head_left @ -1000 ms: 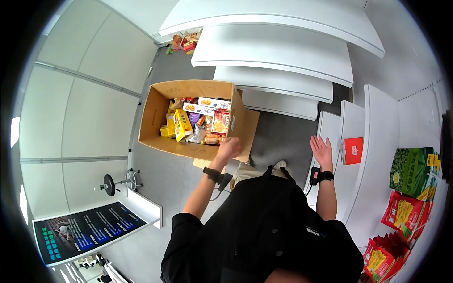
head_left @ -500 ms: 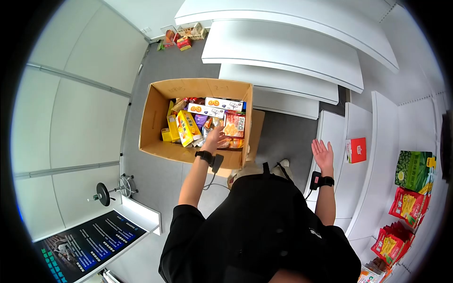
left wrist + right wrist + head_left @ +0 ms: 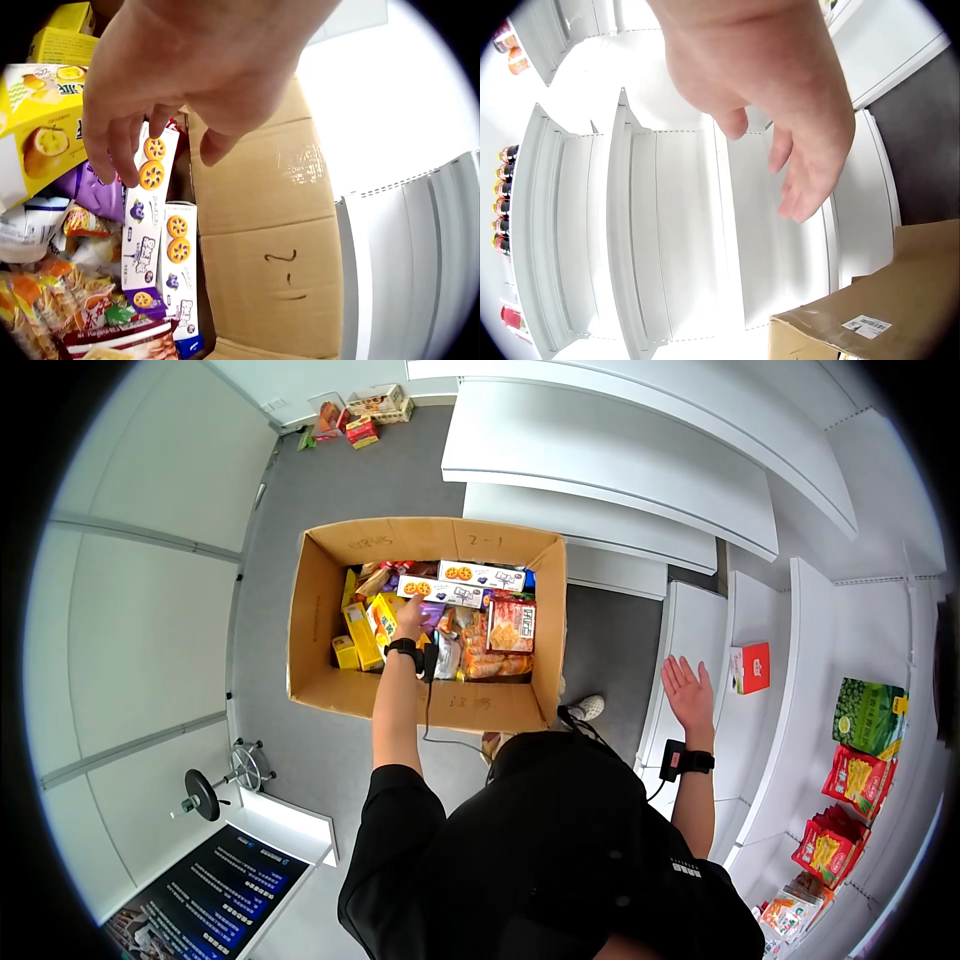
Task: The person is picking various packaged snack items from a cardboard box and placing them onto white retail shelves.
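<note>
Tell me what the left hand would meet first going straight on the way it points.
Most likely the nearer white cookie box, which lies just past the fingertips of the left hand; how much gap there is, if any, is hard to tell.

The head view looks forward and steeply down, widest and farthest off, over the cardboard box (image 3: 420, 538) and white shelves (image 3: 610, 450). The left wrist view, close behind the left hand (image 3: 187, 82), faces into that box; both share its white biscuit cartons (image 3: 145, 221). The right wrist view, close behind the right hand (image 3: 780, 105), faces shelving (image 3: 690, 225) and catches a cardboard corner (image 3: 900, 300) low right, probably the same box.
</note>
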Demonstrator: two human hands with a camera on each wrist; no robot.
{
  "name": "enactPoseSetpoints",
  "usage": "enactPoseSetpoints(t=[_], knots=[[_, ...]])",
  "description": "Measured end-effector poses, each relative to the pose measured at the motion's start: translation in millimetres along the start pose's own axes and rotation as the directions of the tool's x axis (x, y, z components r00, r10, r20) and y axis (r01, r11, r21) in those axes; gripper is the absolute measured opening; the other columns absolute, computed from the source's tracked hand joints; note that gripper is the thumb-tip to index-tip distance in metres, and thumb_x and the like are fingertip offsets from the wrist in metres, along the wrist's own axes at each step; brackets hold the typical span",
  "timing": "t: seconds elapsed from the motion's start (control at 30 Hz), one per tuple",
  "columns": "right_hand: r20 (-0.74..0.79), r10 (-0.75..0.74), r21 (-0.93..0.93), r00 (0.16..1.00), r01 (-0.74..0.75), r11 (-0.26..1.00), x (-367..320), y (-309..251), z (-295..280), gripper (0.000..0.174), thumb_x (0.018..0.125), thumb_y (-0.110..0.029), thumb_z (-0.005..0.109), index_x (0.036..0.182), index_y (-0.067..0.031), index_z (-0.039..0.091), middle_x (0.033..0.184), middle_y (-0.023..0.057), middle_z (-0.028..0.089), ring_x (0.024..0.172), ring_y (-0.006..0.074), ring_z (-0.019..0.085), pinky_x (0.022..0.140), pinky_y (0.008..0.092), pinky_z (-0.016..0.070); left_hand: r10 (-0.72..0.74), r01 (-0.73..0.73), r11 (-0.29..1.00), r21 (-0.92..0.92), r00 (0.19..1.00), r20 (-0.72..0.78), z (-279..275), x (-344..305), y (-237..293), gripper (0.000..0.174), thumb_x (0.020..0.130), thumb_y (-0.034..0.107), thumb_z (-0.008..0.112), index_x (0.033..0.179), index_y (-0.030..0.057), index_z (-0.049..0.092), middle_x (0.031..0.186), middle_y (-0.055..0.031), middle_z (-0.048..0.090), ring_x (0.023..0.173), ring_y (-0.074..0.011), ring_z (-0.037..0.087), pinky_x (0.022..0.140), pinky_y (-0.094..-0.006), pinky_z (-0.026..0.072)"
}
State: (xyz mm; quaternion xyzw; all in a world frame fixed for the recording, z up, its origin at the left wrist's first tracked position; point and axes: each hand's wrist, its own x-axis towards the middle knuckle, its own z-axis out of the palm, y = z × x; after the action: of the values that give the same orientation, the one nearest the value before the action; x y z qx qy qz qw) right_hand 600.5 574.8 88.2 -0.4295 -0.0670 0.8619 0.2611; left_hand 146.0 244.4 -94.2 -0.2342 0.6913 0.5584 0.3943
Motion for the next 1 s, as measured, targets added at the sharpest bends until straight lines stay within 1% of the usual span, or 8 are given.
enactPoseSetpoints(t=[0.07,0.13,0.3,0.47,0.63,0.73,0.87,1.0], knots=[[-0.019,-0.020,-0.020,1.000,0.020,1.000,-5,0,3,0.053,0.092,-0.032,0.049,0.127,0.0051,0.035,0.131,0.0231,0.040,0.125,0.0328,0.038,0.106,0.0429,0.0326,0.030,-0.024,0.995,-0.099,0.998,0.054,-12,24,7,0.046,0.081,0.033,0.060,0.118,0.0126,0.042,0.109,-0.0104,0.044,0.086,-0.0268,0.056,0.067,-0.0422,0.0449],[-0.043,-0.038,-0.018,0.998,0.038,0.999,-9,0,2,0.053,0.092,-0.032,0.049,0.127,0.0049,0.035,0.131,0.0232,0.040,0.125,0.0328,0.038,0.106,0.0430,0.0332,-0.013,0.009,0.998,-0.054,0.998,-0.062,-8,28,19,0.048,0.081,0.032,0.060,0.121,0.0143,0.040,0.113,-0.0125,0.042,0.089,-0.0302,0.057,0.069,-0.0442,0.0447],[-0.131,-0.108,-0.028,0.986,0.105,0.994,-27,-8,-9,0.051,0.093,-0.032,0.049,0.126,0.0043,0.036,0.130,0.0231,0.042,0.124,0.0327,0.040,0.105,0.0432,0.0344,-0.014,0.011,0.999,-0.039,0.996,-0.084,-16,52,27,0.067,0.079,0.031,0.060,0.135,0.0222,0.025,0.135,-0.0133,0.033,0.097,-0.0358,0.056,0.077,-0.0501,0.0436],[-0.200,-0.179,-0.020,0.963,0.179,0.984,-50,-12,-17,0.054,0.092,-0.032,0.049,0.129,0.0041,0.034,0.130,0.0228,0.042,0.124,0.0326,0.040,0.105,0.0431,0.0342,-0.032,0.031,0.996,0.078,0.999,0.011,-18,64,40,0.080,0.081,0.033,0.059,0.143,0.0256,0.010,0.143,-0.0119,0.026,0.120,-0.0421,0.039,0.087,-0.0558,0.0389],[-0.233,-0.195,-0.029,0.953,0.193,0.981,-59,-10,-29,0.055,0.092,-0.033,0.050,0.130,0.0038,0.033,0.130,0.0225,0.042,0.123,0.0323,0.040,0.106,0.0429,0.0340,0.020,-0.034,0.967,0.252,0.998,0.059,-9,64,50,0.077,0.079,0.035,0.062,0.143,0.0245,0.019,0.145,-0.0099,0.026,0.126,-0.0383,0.032,0.088,-0.0581,0.0373],[-0.229,-0.198,-0.038,0.953,0.194,0.980,-60,-10,-28,0.054,0.092,-0.033,0.050,0.129,0.0031,0.034,0.130,0.0224,0.042,0.122,0.0321,0.041,0.105,0.0428,0.0345,0.064,-0.055,0.975,0.215,0.997,-0.037,-4,86,41,0.076,0.077,0.036,0.064,0.141,0.0198,0.025,0.142,-0.0089,0.035,0.124,-0.0354,0.036,0.089,-0.0607,0.0344],[-0.224,-0.219,-0.058,0.950,0.211,0.976,-61,-10,-21,0.053,0.091,-0.033,0.051,0.128,0.0023,0.035,0.128,0.0220,0.044,0.121,0.0318,0.043,0.104,0.0430,0.0350,0.238,-0.173,0.917,0.359,0.960,-0.145,-12,135,15,0.066,0.071,0.039,0.069,0.125,0.0104,0.044,0.133,-0.0176,0.042,0.120,-0.0340,0.041,0.092,-0.0503,0.0376],[-0.222,-0.211,-0.054,0.952,0.204,0.977,-60,-9,-24,0.053,0.091,-0.032,0.052,0.128,0.0020,0.036,0.128,0.0216,0.044,0.120,0.0317,0.043,0.104,0.0428,0.0354,0.229,-0.100,0.882,0.461,0.945,-0.233,2,87,31,0.057,0.071,0.037,0.069,0.115,0.0073,0.048,0.116,-0.0179,0.054,0.103,-0.0327,0.053,0.071,-0.0423,0.0504]])
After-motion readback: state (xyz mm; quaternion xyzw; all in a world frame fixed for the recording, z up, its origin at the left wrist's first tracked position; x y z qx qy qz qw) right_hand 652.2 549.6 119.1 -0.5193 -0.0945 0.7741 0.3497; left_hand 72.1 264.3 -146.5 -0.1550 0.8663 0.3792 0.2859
